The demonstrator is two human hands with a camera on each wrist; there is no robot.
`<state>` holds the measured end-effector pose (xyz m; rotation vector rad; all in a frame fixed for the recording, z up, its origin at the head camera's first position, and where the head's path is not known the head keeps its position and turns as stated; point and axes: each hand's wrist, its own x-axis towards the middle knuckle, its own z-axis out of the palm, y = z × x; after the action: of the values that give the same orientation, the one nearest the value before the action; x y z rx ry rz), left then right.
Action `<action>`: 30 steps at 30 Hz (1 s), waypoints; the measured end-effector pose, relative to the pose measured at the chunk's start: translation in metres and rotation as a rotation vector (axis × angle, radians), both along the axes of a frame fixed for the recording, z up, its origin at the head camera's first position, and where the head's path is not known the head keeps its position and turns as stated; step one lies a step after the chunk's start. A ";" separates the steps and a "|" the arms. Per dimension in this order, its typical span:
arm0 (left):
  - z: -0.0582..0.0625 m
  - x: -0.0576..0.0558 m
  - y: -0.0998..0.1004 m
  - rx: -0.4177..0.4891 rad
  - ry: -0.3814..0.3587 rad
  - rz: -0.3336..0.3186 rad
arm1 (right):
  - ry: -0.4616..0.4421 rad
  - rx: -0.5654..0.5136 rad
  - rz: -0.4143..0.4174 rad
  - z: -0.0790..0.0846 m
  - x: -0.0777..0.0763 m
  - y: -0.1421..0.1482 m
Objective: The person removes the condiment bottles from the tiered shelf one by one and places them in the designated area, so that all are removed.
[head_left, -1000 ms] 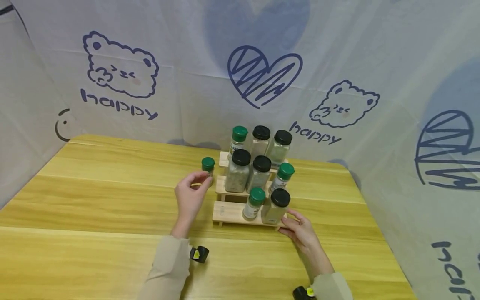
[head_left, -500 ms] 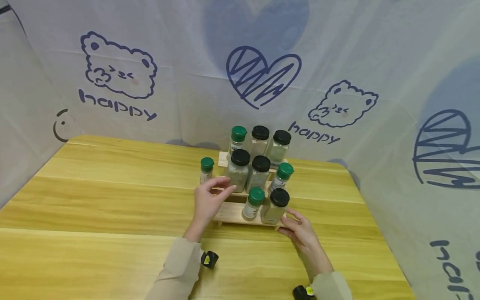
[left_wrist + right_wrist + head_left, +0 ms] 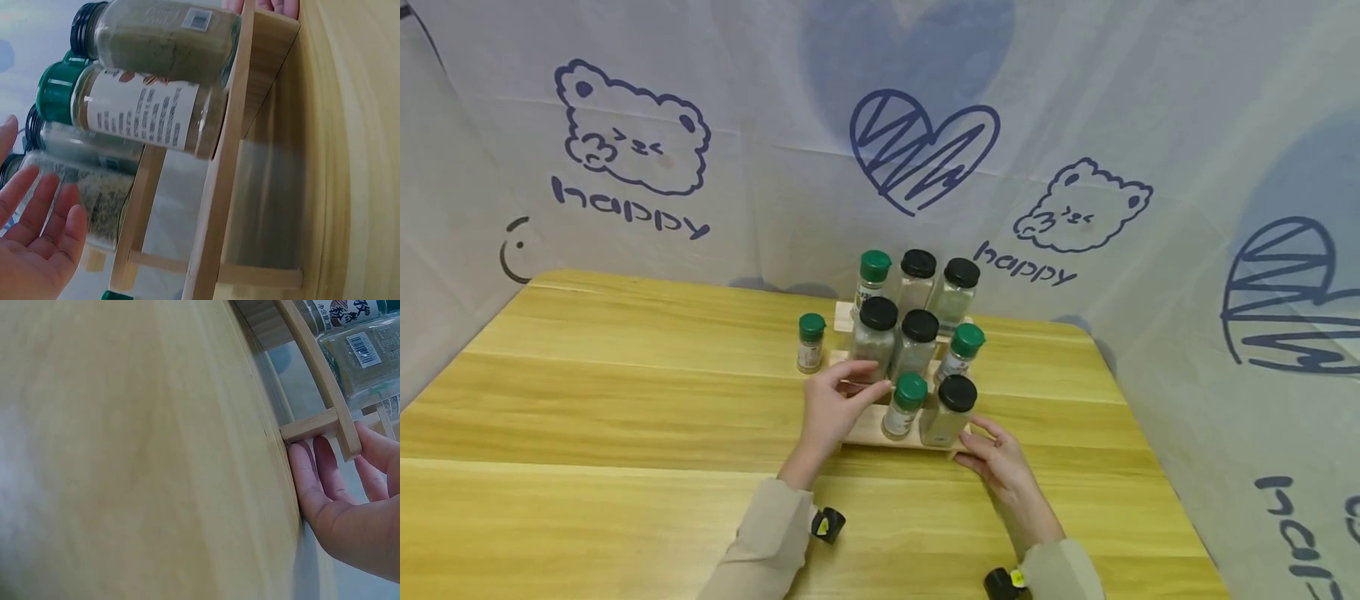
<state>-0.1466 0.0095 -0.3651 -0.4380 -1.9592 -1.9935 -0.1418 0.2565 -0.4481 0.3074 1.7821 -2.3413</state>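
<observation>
A three-tier wooden spice rack [image 3: 867,427] holds several seasoning jars. My left hand [image 3: 831,408] is in front of the rack's left part, fingertips close to the green-capped jar [image 3: 901,415] on the lowest tier. In the left wrist view the fingers of that hand [image 3: 40,240] are loosely bent, with nothing between them. My right hand [image 3: 1006,467] grips the lowest tier's right end, beside a black-capped jar [image 3: 942,423]. The right wrist view shows its thumb [image 3: 375,444] against the board and fingers under it by the leg.
A small green-capped jar [image 3: 809,357] stands on the wooden table [image 3: 625,400], left of the rack. Black-capped jars [image 3: 874,342] and another green-capped jar [image 3: 958,354] fill the middle tier. A printed cloth [image 3: 760,125] hangs behind the table.
My left hand has moved right, away from the small jar on the table, across the rack's front to the lowest tier's green-capped jar. My right hand keeps its place.
</observation>
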 end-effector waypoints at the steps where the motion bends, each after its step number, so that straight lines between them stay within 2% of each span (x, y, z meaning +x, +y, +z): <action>1: 0.000 0.001 0.001 -0.007 0.008 -0.005 | 0.001 0.003 -0.002 0.000 0.000 0.000; 9: 0.002 0.006 0.011 -0.078 0.075 0.012 | 0.004 0.026 0.005 -0.001 -0.001 0.001; 16: 0.000 0.007 0.017 -0.120 0.107 -0.011 | 0.007 0.033 0.014 0.000 -0.002 0.000; 20: -0.020 -0.005 0.020 -0.170 0.142 0.003 | 0.017 0.086 0.027 0.002 -0.003 0.001; 23: -0.034 -0.014 0.022 -0.203 0.166 0.014 | 0.039 0.170 0.047 0.004 -0.004 0.002; 30: -0.033 -0.014 0.024 -0.216 0.177 -0.009 | 0.094 0.340 0.067 0.007 -0.009 0.003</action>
<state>-0.1603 0.0337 -0.3978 -0.6519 -2.0687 -1.6892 -0.1505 0.2600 -0.4410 0.1811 2.1996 -2.0321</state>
